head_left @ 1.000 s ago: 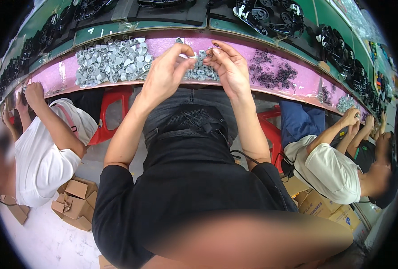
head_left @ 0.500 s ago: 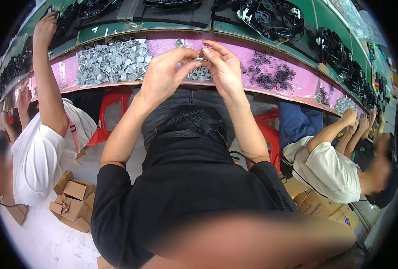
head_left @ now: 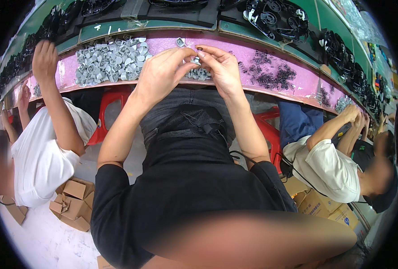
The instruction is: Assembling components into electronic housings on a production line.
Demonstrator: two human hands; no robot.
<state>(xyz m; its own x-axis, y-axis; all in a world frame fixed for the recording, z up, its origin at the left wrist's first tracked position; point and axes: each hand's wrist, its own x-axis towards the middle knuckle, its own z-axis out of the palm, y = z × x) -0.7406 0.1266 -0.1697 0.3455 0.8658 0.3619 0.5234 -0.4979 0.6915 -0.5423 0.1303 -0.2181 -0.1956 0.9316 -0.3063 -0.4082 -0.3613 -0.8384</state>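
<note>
My left hand (head_left: 162,74) pinches a small grey plastic part (head_left: 196,60) between thumb and fingertips, above the pink worktop. Fingertip to fingertip with it, my right hand (head_left: 227,74) is closed around a small dark coil-like piece (head_left: 200,49), too small to make out fully. To the left lies a heap of grey plastic caps (head_left: 111,60). A smaller pile of grey parts (head_left: 198,74) shows just below my fingers, partly covered by them. One single grey cap (head_left: 180,42) lies beyond my left fingers. Loose black springs (head_left: 277,78) are spread right of my right hand.
Behind the pink worktop (head_left: 163,39) runs a green line (head_left: 172,25) carrying black mechanical assemblies (head_left: 277,18). Co-workers sit on both sides; a raised hand (head_left: 45,60) is at left. Red stools (head_left: 107,114) and cardboard boxes (head_left: 75,201) stand around me.
The assemblies on the line have shifted slightly right. My fingers have moved a little left, still together on the small parts. The left co-worker's arm has drawn back from the line.
</note>
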